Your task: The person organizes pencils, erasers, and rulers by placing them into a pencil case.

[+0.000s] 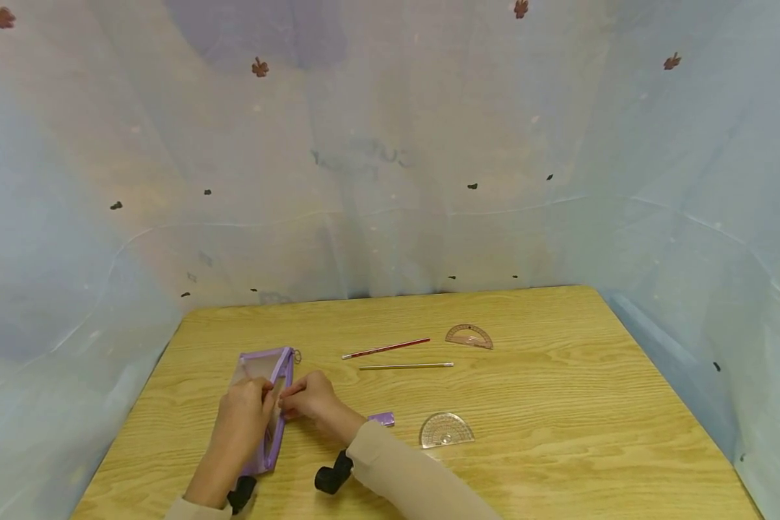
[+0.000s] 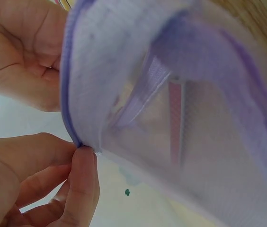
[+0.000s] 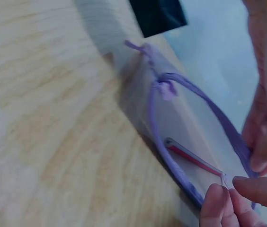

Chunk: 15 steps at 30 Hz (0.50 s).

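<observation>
A purple-trimmed mesh pencil case [image 1: 287, 366] lies on the left of the table with its zip open. My left hand [image 1: 242, 412] pinches the zip edge of the opening, thumb against fingers, as the left wrist view also shows. My right hand [image 1: 312, 397] is at the opening, its thumb and fingertips together on a small pale piece [image 3: 225, 179]; what that piece is I cannot tell. Inside the case lies a slim red-and-grey stick-like thing [image 3: 192, 158], one end close by my right fingertips. It shows pinkish through the mesh in the left wrist view.
Right of the case lie a red pencil [image 1: 386, 348] and a yellowish pencil [image 1: 406, 366]. A pinkish protractor [image 1: 469, 343] is at the back, a clear protractor [image 1: 446, 435] nearer. A small purple block [image 1: 382, 419] is partly covered by my right sleeve. Patterned sheeting [image 1: 390, 180] surrounds the table.
</observation>
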### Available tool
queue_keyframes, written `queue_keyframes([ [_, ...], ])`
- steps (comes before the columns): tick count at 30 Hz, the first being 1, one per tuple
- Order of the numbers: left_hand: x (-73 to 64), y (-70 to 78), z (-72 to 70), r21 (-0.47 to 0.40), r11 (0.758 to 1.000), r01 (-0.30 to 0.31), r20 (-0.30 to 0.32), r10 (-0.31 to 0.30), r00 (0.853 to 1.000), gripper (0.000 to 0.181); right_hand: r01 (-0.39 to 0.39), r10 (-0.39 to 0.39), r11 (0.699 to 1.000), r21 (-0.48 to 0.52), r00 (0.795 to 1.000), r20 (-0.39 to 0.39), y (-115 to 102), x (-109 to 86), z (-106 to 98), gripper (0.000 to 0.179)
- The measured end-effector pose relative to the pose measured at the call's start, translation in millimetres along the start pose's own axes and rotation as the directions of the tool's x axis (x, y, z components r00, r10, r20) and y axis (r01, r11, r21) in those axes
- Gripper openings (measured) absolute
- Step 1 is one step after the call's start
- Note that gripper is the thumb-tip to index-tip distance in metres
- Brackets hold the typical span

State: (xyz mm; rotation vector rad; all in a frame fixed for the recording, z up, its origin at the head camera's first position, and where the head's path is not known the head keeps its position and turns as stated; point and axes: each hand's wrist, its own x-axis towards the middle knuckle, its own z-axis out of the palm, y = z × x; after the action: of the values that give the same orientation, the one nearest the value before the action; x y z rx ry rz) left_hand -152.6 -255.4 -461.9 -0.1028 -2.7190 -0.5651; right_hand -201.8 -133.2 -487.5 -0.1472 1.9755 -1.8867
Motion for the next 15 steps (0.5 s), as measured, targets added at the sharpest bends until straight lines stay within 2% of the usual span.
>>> queue_keyframes([
  [15,0.5,1.7,0.7,0.01,1.0,-0.001,-0.018,0.001,1.0,0.007,0.011,-0.012,0.997,0.079,1.0,0.009,-1.9,4.3,-25.7,0.008],
])
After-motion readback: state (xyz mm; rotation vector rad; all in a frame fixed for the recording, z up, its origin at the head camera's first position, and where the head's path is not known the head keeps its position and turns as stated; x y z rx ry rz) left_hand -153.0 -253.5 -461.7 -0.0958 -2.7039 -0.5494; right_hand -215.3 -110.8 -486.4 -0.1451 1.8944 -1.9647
